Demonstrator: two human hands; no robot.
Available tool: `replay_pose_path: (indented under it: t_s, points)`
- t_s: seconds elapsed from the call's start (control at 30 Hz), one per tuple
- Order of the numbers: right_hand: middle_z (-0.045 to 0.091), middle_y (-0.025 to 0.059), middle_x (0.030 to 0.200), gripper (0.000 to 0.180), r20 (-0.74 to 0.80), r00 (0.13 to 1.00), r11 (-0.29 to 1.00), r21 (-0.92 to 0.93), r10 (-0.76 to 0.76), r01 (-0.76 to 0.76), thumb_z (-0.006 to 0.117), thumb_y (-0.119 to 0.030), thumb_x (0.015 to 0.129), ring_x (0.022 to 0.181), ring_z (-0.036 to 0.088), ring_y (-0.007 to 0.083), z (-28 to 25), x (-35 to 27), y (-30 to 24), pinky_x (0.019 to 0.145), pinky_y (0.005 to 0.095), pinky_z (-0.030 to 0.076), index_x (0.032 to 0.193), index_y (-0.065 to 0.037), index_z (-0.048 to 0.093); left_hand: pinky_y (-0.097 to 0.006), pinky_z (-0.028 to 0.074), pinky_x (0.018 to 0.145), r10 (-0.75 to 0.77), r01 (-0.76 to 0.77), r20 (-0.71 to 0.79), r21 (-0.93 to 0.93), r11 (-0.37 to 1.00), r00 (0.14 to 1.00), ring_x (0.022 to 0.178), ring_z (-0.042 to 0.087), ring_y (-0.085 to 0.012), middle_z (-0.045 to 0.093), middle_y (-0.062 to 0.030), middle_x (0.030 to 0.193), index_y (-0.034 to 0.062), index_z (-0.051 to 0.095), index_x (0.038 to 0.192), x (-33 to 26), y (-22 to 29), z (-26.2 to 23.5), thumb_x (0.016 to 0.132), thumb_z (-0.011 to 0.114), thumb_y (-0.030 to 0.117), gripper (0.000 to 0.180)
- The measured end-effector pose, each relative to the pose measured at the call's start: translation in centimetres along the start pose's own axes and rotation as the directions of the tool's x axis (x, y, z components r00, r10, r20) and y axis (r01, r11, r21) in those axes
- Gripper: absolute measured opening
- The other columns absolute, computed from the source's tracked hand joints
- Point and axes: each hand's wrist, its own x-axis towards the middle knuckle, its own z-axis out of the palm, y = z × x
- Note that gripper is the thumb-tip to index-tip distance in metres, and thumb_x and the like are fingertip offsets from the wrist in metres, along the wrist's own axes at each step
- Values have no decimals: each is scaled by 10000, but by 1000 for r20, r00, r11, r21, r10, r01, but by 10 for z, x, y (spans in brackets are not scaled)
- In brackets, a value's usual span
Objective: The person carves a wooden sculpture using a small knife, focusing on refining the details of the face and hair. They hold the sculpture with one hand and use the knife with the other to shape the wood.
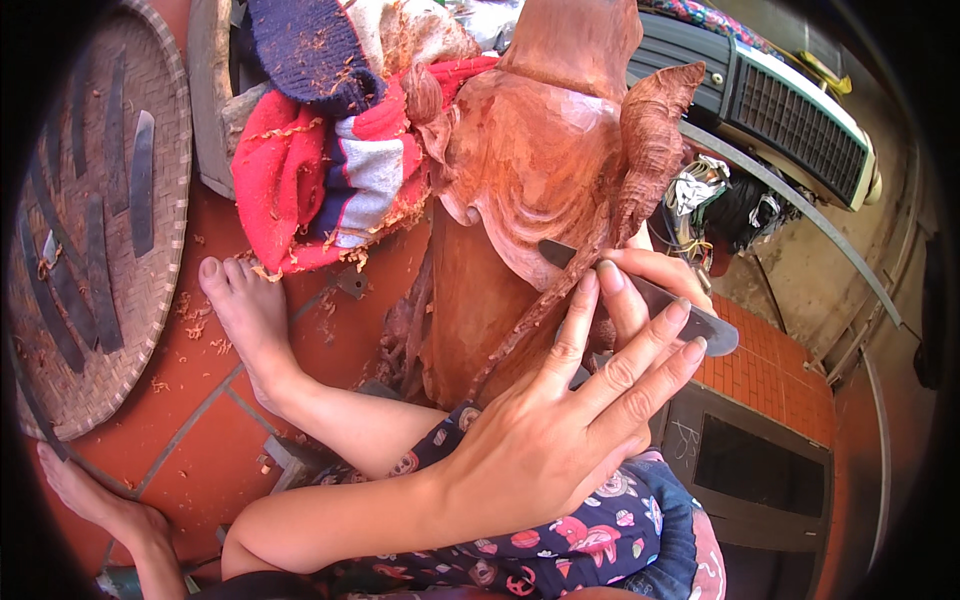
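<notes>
A reddish-brown wood carving (530,150) with draped folds stands between my legs. Over its raised right-hand ridge (535,325) lies a flat steel scraper blade (718,333), its dark tip showing left of the ridge and its rounded end sticking out to the right. My left hand (560,420) reaches across from the lower left, long fingers laid over the blade and ridge, thumb hidden. Behind those fingers, my right hand (665,272) grips the blade from the far side; most of it and its arm are covered.
A round woven tray (165,330) at the left holds several flat dark blades (143,180). Red and navy cloths (280,175) with shavings lie beside the carving. My bare foot (245,320) rests on red tiles. Farther right are a boxy grilled appliance (800,120) and cables (700,190).
</notes>
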Motion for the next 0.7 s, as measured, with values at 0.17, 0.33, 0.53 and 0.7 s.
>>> replay_pose_path:
  t_s: [0.17,0.33,0.53,0.7]
  points:
    - [738,205,1017,106,-98,994,999,-24,43,-45,686,38,824,1116,677,341,3,7,-17,1065,447,475,922,61,721,-572,265,1176,62,-63,-23,-61,996,998,1406,260,-590,332,-227,1577,19,391,1510,6,-5,5,828,725,145,770]
    - [730,184,958,85,-45,998,995,-92,39,-43,704,21,835,1079,687,310,2,0,-22,1082,460,453,911,59,710,-558,276,1177,-10,11,20,-64,998,1000,1412,260,-577,310,-217,1590,17,379,1514,1,5,-6,836,719,144,769]
    - [725,184,994,73,-40,999,993,-114,-34,29,699,21,853,1141,657,330,2,-3,-14,1094,463,437,920,51,707,-554,276,1178,-8,9,15,-122,992,1000,1414,253,-580,293,-221,1596,2,361,1517,0,5,-5,850,714,149,769]
    - [719,182,1014,58,-84,996,998,-60,7,-12,681,37,859,1158,649,328,7,-6,-6,1075,449,449,912,55,696,-544,285,1177,-1,0,-5,-98,995,1000,1414,273,-564,304,-220,1592,-6,374,1508,1,-2,0,855,713,155,753]
